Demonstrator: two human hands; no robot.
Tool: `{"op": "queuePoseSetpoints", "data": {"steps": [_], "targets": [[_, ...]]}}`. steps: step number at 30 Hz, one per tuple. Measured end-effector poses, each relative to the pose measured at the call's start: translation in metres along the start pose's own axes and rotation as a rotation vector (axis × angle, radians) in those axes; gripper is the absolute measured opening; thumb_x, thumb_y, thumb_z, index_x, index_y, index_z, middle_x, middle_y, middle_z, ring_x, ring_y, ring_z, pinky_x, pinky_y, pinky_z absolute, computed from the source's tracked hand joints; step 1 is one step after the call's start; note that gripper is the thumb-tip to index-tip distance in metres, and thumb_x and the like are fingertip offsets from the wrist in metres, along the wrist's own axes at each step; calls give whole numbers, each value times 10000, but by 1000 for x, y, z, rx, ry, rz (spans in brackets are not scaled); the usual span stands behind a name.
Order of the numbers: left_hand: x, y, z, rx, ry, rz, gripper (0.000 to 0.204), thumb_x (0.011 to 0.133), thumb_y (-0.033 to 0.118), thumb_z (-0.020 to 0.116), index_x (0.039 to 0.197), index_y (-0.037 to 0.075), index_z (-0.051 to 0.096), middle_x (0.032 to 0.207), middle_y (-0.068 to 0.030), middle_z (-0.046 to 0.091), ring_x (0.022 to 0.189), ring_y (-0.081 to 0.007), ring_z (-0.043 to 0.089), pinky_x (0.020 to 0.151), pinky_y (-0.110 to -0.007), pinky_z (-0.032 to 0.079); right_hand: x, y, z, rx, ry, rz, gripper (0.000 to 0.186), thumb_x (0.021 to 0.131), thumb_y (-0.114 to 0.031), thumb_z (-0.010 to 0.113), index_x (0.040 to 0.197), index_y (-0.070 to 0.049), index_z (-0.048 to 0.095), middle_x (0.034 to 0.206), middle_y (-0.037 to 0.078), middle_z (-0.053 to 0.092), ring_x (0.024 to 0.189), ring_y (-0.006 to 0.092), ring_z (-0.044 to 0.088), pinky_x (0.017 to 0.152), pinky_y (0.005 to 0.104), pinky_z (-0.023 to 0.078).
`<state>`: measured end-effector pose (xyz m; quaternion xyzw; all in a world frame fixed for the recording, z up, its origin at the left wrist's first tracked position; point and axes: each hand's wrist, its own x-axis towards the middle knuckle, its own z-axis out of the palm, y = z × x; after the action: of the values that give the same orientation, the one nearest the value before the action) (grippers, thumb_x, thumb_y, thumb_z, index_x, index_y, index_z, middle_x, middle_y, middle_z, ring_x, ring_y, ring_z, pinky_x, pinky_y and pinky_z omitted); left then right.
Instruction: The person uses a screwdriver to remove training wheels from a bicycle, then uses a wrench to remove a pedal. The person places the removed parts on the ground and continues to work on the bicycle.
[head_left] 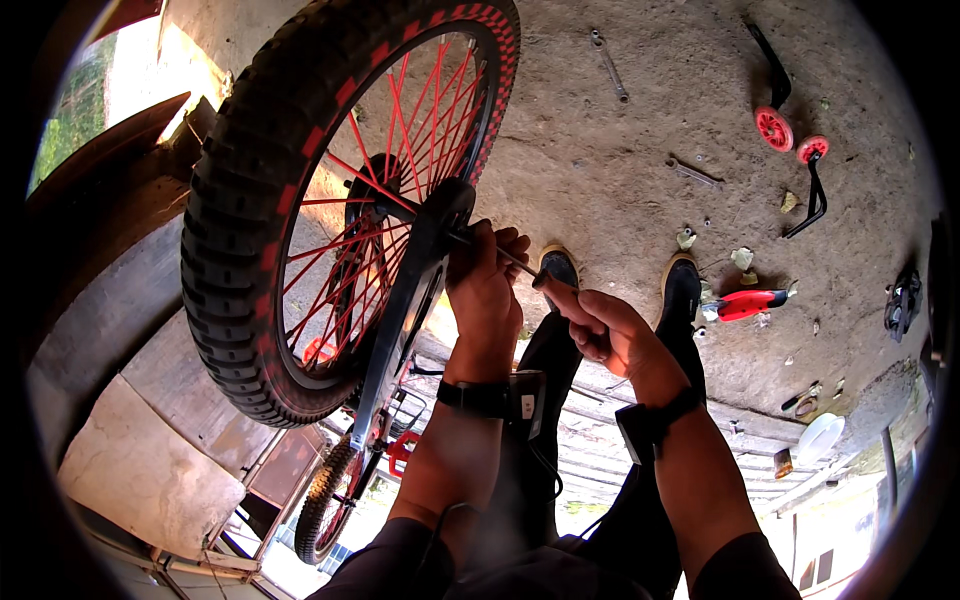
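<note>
On the grey-brown gritty floor: 2 slim silver metal wrenches, one up top, one lower, well apart. To their R, 2 small red wheels w/ bent blk arms, one just beside the other. Nearer the feet, 1 glossy red-and-blk elongated part; further R, 1 dark object, kind unclear. Also a few pale dry leaves, e.g. one, plus bits too tiny to ID. 2 dark shoes, L & R.

At L, 1 bike w/ 2 wheels showing: big blk knobby tyre w/ red checks up close, red spokes inside; other wheel lower down. Blk metal frame arm runs alongside the big one.

1 thin dark metal rod-like tool spans btwn both hands, far end by the wheel's hub. R hand: fingers closed round its near end, thumb on top. L hand: fingers curled at the rod, right by the frame arm's end; can't tell if gripping or just steadying.
</note>
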<state>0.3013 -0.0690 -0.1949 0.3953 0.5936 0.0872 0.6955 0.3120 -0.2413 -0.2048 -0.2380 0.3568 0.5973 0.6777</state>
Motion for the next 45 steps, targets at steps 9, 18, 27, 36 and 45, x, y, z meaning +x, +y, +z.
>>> {"op": "queuePoseSetpoints", "data": {"steps": [9, 18, 27, 36, 45], "targets": [[3, -4, -4, -6, 4, 23, 182, 963, 225, 611, 1044, 67, 572, 874, -70, 665, 759, -186, 666, 699, -316, 513, 13, 3, -24, 125, -204, 215, 576, 987, -520, 408, 894, 20, 584, 504, 24, 432, 362, 107, 357, 343, 222, 258], [5, -7, -4, -31, -18, 33, 198, 973, 231, 597, 1079, 66, 570, 913, -76, 663, 787, -188, 663, 705, -307, 509, 9, -4, -20, -83, -103, 54, 556, 862, -556, 623, 905, -2, 608, 580, -13, 463, 442, 77, 373, 401, 216, 268], [3, -5, -5, -12, -28, 25, 230, 985, 238, 574, 1130, 61, 553, 934, -90, 659, 813, -196, 655, 722, -316, 503, 9, -3, -13, -166, -117, -108, 509, 822, -519, 700, 1001, -51, 608, 742, -64, 501, 629, 65, 372, 542, 228, 293], [3, -5, -5, 4, -75, 53, 286, 1008, 240, 527, 1206, 34, 516, 940, -98, 660, 812, -199, 660, 728, -314, 508, 8, 1, -17, -249, -6, -166, 375, 858, -312, 730, 1037, -47, 535, 847, -5, 552, 668, 70, 417, 581, 239, 322], [5, -5, -7, -34, -124, 59, 298, 1019, 221, 500, 1239, 20, 491, 936, -114, 667, 782, -196, 667, 732, -316, 529, 2, 2, -9, -205, -14, -294, 155, 924, -78, 620, 999, -42, 489, 1320, 215, 578, 916, 103, 542, 606, 209, 357]]}}
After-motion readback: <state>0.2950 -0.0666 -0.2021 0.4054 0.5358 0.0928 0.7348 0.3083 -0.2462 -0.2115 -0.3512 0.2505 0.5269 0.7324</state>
